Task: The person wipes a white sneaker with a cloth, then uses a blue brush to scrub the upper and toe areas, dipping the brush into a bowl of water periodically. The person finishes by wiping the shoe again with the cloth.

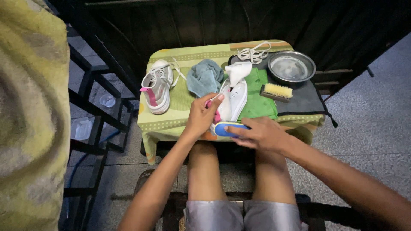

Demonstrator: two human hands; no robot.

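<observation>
Your left hand (200, 116) grips the near end of the white shoe (231, 102) lying mid-table, fingers curled around its heel with the forefinger stretched along the side. Your right hand (261, 134) lies flat at the table's near edge, fingers pressed together over a blue insole (227, 128) that sticks out from under the shoe's heel. That shoe has no laces in it and its tongue is pulled up; the loose white laces (253, 53) sit at the far edge. The second shoe (157, 85), far left, is still laced and untouched. The blue towel (204, 76), green cloth (257, 99), yellow brush (276, 91) and metal bowl (291, 66) lie unused on the table (180, 124), so scrubbing looks not yet begun.
</observation>
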